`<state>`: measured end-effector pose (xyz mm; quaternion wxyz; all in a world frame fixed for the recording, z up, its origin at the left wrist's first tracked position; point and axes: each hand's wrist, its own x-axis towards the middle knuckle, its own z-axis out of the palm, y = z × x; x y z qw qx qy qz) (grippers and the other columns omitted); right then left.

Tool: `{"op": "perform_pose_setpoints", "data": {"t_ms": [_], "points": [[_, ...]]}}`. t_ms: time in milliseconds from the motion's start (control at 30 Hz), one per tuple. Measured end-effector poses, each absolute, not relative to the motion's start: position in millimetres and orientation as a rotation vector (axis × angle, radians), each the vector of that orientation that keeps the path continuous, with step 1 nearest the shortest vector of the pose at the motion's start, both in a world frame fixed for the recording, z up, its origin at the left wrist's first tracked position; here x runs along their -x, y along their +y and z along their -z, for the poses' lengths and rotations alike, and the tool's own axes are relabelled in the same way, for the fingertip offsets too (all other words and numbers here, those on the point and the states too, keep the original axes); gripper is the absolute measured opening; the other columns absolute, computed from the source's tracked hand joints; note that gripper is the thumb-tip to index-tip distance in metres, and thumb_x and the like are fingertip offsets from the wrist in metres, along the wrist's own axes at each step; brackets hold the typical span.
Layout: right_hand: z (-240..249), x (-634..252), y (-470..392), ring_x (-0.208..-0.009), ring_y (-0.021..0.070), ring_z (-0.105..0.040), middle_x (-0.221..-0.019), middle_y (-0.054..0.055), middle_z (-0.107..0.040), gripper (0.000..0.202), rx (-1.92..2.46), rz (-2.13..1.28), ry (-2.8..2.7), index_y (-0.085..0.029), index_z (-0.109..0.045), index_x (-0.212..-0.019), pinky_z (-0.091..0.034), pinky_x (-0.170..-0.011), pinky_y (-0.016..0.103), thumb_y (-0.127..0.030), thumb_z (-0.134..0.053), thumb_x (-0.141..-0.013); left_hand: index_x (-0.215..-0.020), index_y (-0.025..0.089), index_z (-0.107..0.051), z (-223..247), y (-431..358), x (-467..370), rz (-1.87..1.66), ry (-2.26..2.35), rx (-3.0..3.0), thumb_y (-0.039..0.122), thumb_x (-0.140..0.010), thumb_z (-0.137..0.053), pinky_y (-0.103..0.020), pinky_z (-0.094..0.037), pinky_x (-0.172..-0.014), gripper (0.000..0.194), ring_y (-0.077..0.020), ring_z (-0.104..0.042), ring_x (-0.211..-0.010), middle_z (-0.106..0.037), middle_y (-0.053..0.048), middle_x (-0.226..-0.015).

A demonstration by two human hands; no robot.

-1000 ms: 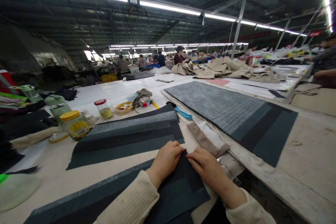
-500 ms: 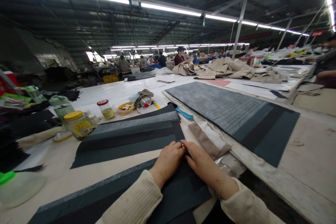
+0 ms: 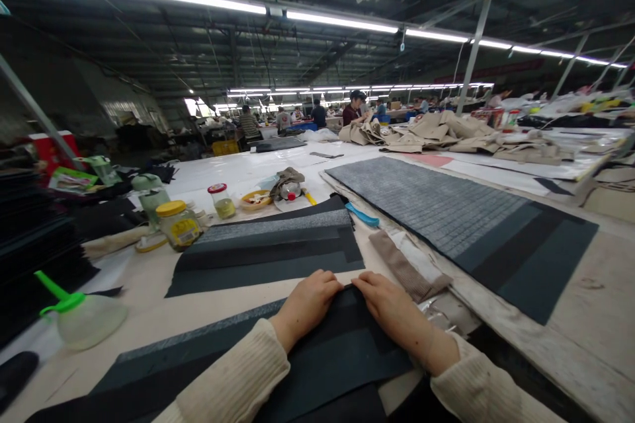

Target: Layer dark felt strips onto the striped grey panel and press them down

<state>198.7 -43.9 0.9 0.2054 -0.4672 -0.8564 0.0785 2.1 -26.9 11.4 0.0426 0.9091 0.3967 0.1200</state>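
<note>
Pinching the far edge of the dark fabric point(image 3: 347, 360), lower centre, with left hand point(image 3: 311, 304) and right hand point(image 3: 389, 307) close together; looks mid-job, not yet released! Beyond, lying flat, already banded: small panel point(image 3: 278, 251) mid-frame, large grey panel point(image 3: 421, 201) right.

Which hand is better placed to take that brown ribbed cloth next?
Probably the right hand: it is nearer the brown ribbed cloth; the left hand is farther away. Both touch the dark fabric between them.

Dark teal-and-black fabric panel point(image 3: 342, 370) on the pale table point(image 3: 153, 314).
</note>
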Motion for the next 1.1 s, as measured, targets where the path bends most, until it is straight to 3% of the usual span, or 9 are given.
{"op": "perform_pose_setpoints", "data": {"t_ms": [167, 267, 433, 600, 833, 1100], "points": [[-10.3, -189.5, -46.5, -0.090, 0.0195, -0.054, -0.092, 0.008, -0.060, 0.029, 1.397, -0.032, -2.555, -0.015, -0.062, -0.095, -0.044, -0.079, 0.030, -0.002, -0.039, -0.082, -0.086, 0.015, -0.060, -17.5, -27.1, -8.8, -0.234, 1.137, -2.975, 0.012, -0.088, -0.044, -0.027, -0.043, -0.073, 0.017, -0.0173, -0.049, -0.080, -0.058, -0.004, -0.085], [-17.2, -184.8, -47.2, -0.084, 0.0202, -0.054, -0.090, 0.009, -0.060, 0.026, 1.462, 0.069, -2.665, -0.014, -0.062, -0.091, -0.043, -0.075, 0.030, -0.003, -0.041, -0.081, -0.090, 0.016, -0.060, -19.6, -27.1, -0.8, -0.207, 1.097, -2.998, 0.012, -0.088, -0.044, -0.026, -0.043, -0.073, 0.017, -0.0170, -0.050, -0.080, -0.058, -0.004, -0.088], [-25.6, -182.3, -47.9, -0.087, 0.0205, -0.053, -0.090, 0.010, -0.059, 0.023, 1.448, -0.043, -2.636, -0.013, -0.063, -0.089, -0.041, -0.078, 0.030, -0.008, -0.040, -0.085, -0.097, 0.018, -0.060, -13.0, -35.4, 29.0, -0.274, 1.232, -2.891, 0.011, -0.089, -0.043, -0.025, -0.043, -0.075, 0.020, -0.0160, -0.051, -0.083, -0.059, -0.002, -0.090], [-27.4, -159.4, -50.7, -0.088, 0.0207, -0.054, -0.091, 0.010, -0.059, 0.018, 1.383, -0.163, -2.607, -0.012, -0.063, -0.088, -0.040, -0.081, 0.030, -0.015, -0.045, -0.085, -0.093, 0.016, -0.058, -10.1, -43.2, 35.7, -0.271, 1.271, -2.942, 0.014, -0.090, -0.042, -0.027, -0.043, -0.074, 0.017, -0.0166, -0.050, -0.082, -0.057, -0.004, -0.089], [-15.7, -129.6, -53.9, -0.085, 0.0226, -0.054, -0.087, 0.012, -0.060, 0.027, 1.350, -0.002, -2.665, -0.011, -0.064, -0.085, -0.040, -0.079, 0.032, -0.005, -0.038, -0.084, -0.091, 0.015, -0.059, -21.8, -40.4, 33.3, -0.158, 1.097, -3.045, 0.012, -0.088, -0.042, -0.028, -0.043, -0.078, 0.018, -0.0178, -0.051, -0.083, -0.058, -0.006, -0.088], [-24.9, -128.8, -50.9, -0.088, 0.0220, -0.053, -0.090, 0.011, -0.059, 0.018, 1.299, -0.182, -2.637, -0.012, -0.065, -0.086, -0.040, -0.080, 0.031, -0.016, -0.047, -0.083, -0.100, 0.019, -0.061, -11.4, -55.0, 78.2, -0.464, 1.273, -2.691, 0.009, -0.086, -0.041, -0.024, -0.042, -0.081, 0.026, -0.0143, -0.053, -0.089, -0.059, -0.003, -0.093]]}}
